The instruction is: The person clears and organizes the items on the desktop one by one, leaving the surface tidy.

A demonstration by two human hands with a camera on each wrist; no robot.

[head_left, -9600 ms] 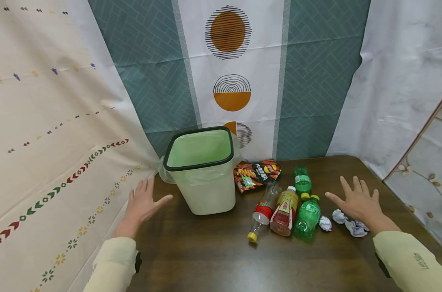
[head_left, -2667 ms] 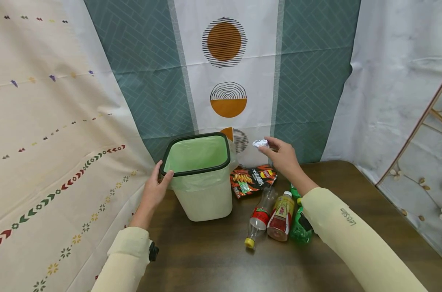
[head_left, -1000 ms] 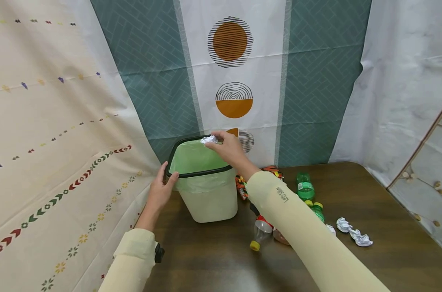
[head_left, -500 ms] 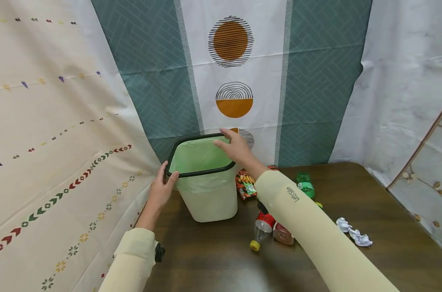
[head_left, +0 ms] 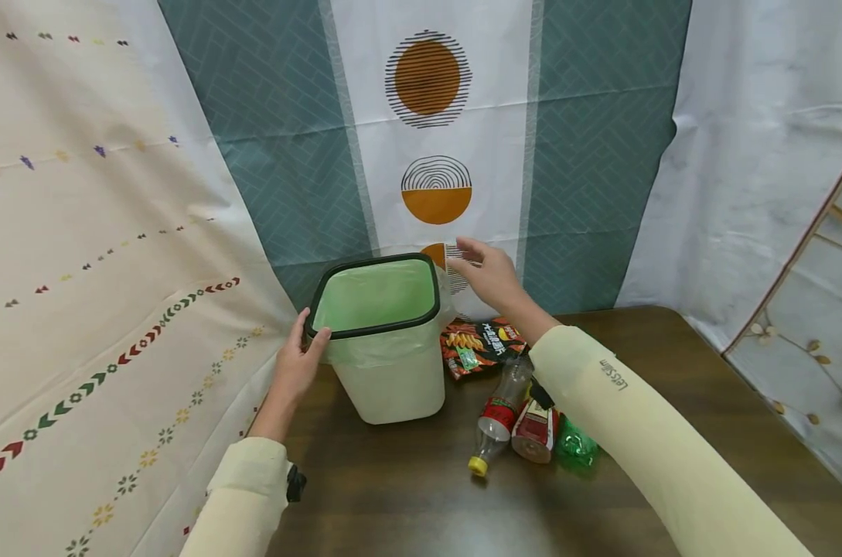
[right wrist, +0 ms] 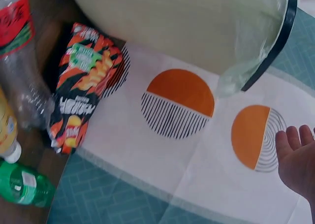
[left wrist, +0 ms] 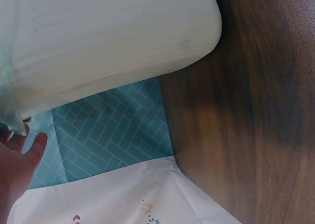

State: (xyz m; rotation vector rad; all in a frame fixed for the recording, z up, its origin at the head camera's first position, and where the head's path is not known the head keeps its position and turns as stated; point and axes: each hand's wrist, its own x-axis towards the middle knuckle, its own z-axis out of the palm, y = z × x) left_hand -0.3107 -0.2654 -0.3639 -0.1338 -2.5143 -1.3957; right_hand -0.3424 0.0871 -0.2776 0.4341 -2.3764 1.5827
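A pale green trash bin [head_left: 393, 379] with a black rim and a clear liner [head_left: 379, 298] stands upright on the table. My left hand [head_left: 297, 363] holds the rim's front left corner, thumb at the front and fingers along the left side. In the left wrist view, the left hand [left wrist: 17, 167] is partly cut off at the edge. My right hand [head_left: 492, 275] is empty, its fingers loosely bent, just right of the bin's opening and above a chip bag [head_left: 483, 346]. The bin's bottom is hidden from view.
Right of the bin lie a clear bottle with a red label [head_left: 497, 418], a bottle with a red and yellow label [head_left: 534, 433] and a green bottle [head_left: 577, 445]. Another green bottle [right wrist: 27, 184] shows in the right wrist view. My right sleeve [head_left: 643, 418] covers part of the table.
The right hand carried a crumpled paper ball over the bin and let it go. It has since drawn back to the right, empty. The left hand stays at the rim.
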